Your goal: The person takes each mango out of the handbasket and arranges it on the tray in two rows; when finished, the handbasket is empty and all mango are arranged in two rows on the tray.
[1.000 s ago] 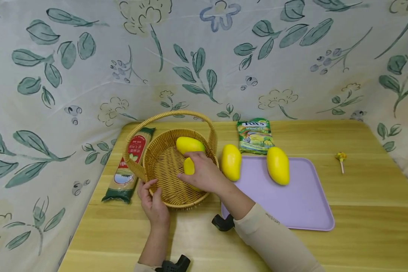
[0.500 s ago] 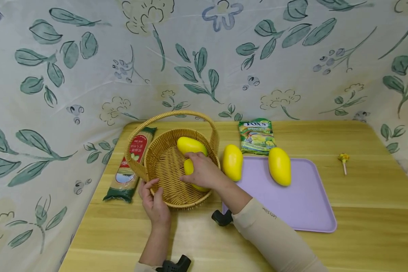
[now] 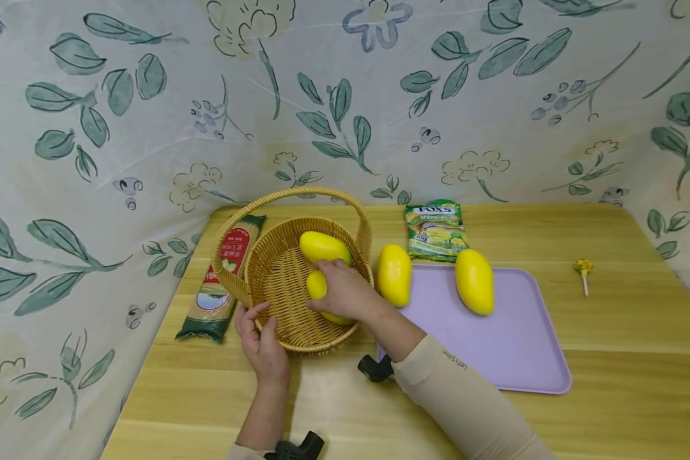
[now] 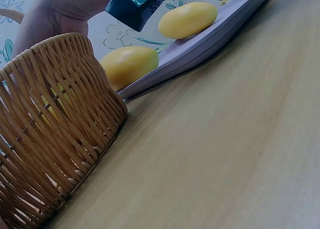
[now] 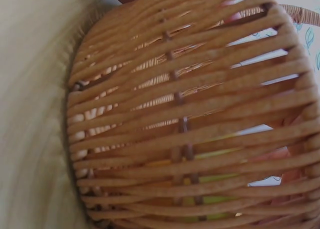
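Note:
In the head view, a round wicker basket point(image 3: 282, 300) with a tall handle stands on the table. My left hand point(image 3: 266, 354) grips its near left side, with fingertips at the rim. Reaching in from the right, my right hand point(image 3: 347, 294) holds a yellow mango point(image 3: 316, 285) near the basket's floor and partly covers it. Behind that hand lies another mango point(image 3: 324, 247), yellow with a greenish end. In the left wrist view, the wicker wall point(image 4: 60, 124) hides most of the inside. The right wrist view shows mostly the weave point(image 5: 200, 119), with yellow-green glimpsed through gaps.
A lilac tray point(image 3: 512, 345) right of the basket bears a mango point(image 3: 475, 282); another mango point(image 3: 395, 275) lies at its left edge. Behind is a green candy bag point(image 3: 436, 231). A lollipop point(image 3: 583, 275) lies far right, a pasta pack point(image 3: 221, 281) left of the basket.
My right hand and the mango in it have shifted very slightly within the basket. The left hand keeps its place on the basket; the whole view has drifted a little.

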The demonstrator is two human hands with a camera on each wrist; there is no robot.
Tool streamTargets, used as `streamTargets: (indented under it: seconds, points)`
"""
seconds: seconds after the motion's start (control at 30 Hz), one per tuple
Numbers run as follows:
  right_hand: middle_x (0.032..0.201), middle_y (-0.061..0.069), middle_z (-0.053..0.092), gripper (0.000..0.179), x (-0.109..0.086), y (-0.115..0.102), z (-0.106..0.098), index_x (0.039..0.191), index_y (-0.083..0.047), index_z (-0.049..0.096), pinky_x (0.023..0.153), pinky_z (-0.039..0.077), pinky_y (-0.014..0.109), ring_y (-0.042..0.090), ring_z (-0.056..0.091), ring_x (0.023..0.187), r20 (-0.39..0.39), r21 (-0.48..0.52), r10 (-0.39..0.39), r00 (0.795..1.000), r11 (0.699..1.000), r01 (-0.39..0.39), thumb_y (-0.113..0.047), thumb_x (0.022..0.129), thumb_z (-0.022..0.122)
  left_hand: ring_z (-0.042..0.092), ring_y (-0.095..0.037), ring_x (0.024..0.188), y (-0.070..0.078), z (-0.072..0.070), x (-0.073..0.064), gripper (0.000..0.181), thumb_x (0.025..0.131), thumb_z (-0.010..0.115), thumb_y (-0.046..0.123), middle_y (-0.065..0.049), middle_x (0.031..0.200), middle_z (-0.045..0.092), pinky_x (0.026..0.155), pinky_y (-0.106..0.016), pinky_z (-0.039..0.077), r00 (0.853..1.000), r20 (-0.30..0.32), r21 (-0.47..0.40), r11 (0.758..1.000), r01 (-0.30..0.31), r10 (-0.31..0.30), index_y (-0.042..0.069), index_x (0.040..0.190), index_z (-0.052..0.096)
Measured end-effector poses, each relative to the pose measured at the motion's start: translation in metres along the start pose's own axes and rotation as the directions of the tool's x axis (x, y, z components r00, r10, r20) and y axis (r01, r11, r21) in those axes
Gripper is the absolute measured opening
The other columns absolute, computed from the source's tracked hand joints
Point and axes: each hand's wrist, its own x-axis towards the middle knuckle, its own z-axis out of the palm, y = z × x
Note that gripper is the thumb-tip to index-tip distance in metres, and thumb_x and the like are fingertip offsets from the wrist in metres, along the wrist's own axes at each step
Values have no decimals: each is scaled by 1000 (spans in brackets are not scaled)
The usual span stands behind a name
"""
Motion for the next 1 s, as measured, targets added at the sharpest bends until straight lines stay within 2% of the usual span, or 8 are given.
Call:
streamTargets:
  seconds: [0.17, 0.53, 0.77, 0.9, 1.0]
  points:
    - [145, 20, 54, 79, 0, 1, 1, 151, -12, 48, 103, 49, 51, 35, 60, 122, 6, -10, -7, 1000, 1000, 7, -38, 84, 82, 27, -28, 147, -1, 0, 0, 25, 92, 46, -9, -16, 155, 30, 112, -15, 26, 1000, -5, -1, 1000, 3, -3, -17, 116, 49]
    - [145, 19, 56, 77, 0, 1, 3, 151, -13, 49, 107, 46, 51, 35, 57, 128, 18, -38, -20, 1000, 999, 21, -37, 85, 81, 25, -25, 147, -2, -1, 1, 24, 92, 46, -10, -17, 154, 31, 113, -16, 23, 1000, -12, -4, 1000, -6, 6, -17, 115, 50]
    - [143, 18, 58, 77, 0, 1, 2, 150, -13, 50, 104, 48, 50, 33, 59, 124, 13, -42, -21, 1000, 999, 22, -37, 85, 81, 26, -26, 147, -2, -1, 0, 23, 93, 45, -9, -16, 155, 30, 113, -15, 24, 1000, 0, -2, 1000, -10, 10, -16, 115, 50]
    - [141, 19, 57, 81, -1, -1, 2, 153, -11, 45, 99, 51, 49, 32, 62, 116, -27, -18, -19, 999, 1000, 19, -38, 85, 80, 26, -27, 148, -2, -1, 0, 24, 93, 45, -9, -16, 155, 29, 113, -15, 24, 1000, 3, 0, 1000, -10, 10, -16, 115, 50]
    - [143, 19, 55, 84, -3, -2, 1, 155, -11, 42, 100, 52, 49, 31, 62, 116, -105, 21, -19, 994, 1000, 22, -40, 86, 79, 27, -28, 147, -2, -1, 1, 24, 93, 45, -9, -16, 155, 30, 113, -15, 25, 1000, 2, 2, 1000, -16, 16, -17, 115, 49]
